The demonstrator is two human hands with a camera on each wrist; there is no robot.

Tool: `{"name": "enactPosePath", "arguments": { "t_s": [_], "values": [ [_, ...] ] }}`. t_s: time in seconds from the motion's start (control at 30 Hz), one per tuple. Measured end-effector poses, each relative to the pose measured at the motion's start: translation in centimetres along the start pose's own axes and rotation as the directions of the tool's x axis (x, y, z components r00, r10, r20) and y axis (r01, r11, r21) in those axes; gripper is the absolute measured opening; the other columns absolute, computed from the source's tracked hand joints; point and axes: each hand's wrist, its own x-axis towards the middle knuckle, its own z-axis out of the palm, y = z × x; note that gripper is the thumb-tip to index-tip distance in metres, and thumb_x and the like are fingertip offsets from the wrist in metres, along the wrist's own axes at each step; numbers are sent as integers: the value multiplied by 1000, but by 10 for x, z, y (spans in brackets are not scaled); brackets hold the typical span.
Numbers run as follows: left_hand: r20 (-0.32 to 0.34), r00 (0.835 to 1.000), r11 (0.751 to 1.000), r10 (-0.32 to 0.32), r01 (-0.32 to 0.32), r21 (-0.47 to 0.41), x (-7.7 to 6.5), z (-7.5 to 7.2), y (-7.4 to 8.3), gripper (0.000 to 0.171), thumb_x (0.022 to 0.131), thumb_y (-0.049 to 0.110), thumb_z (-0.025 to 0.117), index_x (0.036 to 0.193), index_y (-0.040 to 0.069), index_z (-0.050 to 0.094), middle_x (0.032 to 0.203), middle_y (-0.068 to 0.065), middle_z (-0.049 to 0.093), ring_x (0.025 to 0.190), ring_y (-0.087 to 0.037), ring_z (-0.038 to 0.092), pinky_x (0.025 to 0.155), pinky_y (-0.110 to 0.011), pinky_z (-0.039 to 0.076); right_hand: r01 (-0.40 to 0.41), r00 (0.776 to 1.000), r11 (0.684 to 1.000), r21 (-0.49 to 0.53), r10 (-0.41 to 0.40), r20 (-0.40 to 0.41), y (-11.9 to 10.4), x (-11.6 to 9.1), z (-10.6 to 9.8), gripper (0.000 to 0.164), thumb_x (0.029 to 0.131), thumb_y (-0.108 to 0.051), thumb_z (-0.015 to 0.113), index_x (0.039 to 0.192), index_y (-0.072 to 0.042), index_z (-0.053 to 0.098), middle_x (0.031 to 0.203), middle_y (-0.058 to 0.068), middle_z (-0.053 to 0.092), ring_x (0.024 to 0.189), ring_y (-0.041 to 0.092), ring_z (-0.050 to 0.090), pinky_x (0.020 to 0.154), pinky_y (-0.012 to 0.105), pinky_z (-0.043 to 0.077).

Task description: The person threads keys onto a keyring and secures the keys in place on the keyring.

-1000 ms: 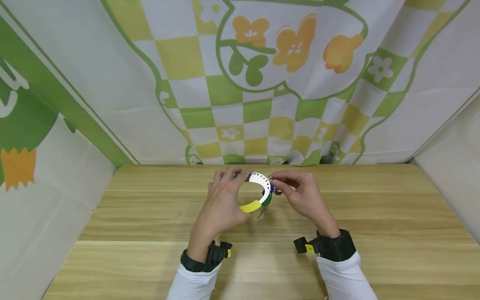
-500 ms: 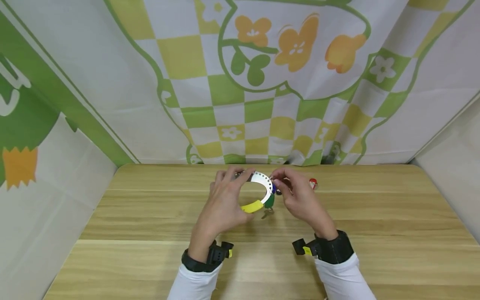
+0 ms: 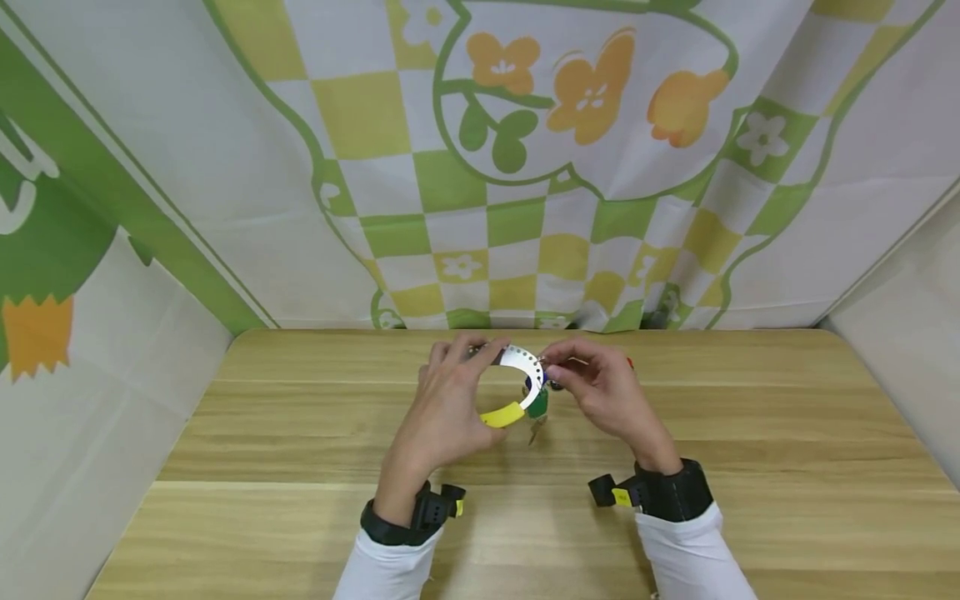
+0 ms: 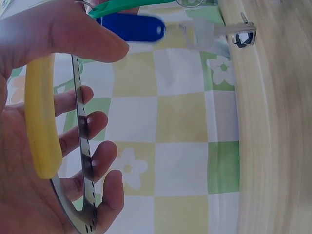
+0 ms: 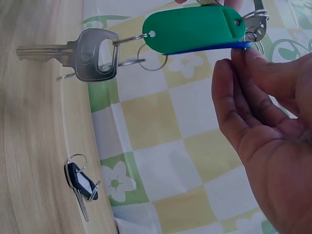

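My left hand [image 3: 446, 400] grips a flat metal key holder ring [image 3: 532, 367] with a row of small holes and a yellow handle [image 4: 41, 122]; thumb and curled fingers hold it from opposite sides. A green key tag [image 5: 190, 29] hangs from the ring, a metal key [image 5: 95, 56] on its split ring. Behind it shows a blue key tag [image 4: 134, 27]. My right hand [image 5: 263, 102] pinches the blue tag's ring end against the holder's holed rim. Whether its split ring passes through a hole cannot be made out.
A black key tag [image 5: 82, 181] with a key lies on the wooden table [image 3: 300, 500], beyond the hands. A red item [image 3: 631, 363] shows just past my right hand, mostly hidden. A patterned curtain [image 3: 510, 225] hangs at the table's back edge.
The left hand keeps its grip on the holder. My right fingers shift slightly at the rim, and the green tag's key swings. The red item came into sight, then got mostly covered again.
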Motion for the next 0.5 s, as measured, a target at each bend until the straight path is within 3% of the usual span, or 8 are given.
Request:
{"name": "enactPosePath", "arguments": {
  "t_s": [0.23,0.5],
  "values": [
    [-9,1000,1000,-5,5,2,-1,0,-1,88,49,31,82,131,25,50,127,3,43,107,-24,37,77,-40,33,-54,998,998,-34,55,18,-10,0,5,11,88,-3,54,99,-2,58,95,8,57,86,22,56,75,36,47],
    [-3,1000,1000,-13,13,8,-1,-1,0,90,48,29,82,131,24,50,127,2,43,107,-25,37,77,-40,33,22,999,993,-119,-25,-27,-5,1,12,12,87,2,52,98,-2,56,92,6,58,79,23,56,69,33,47]
  ]
}}
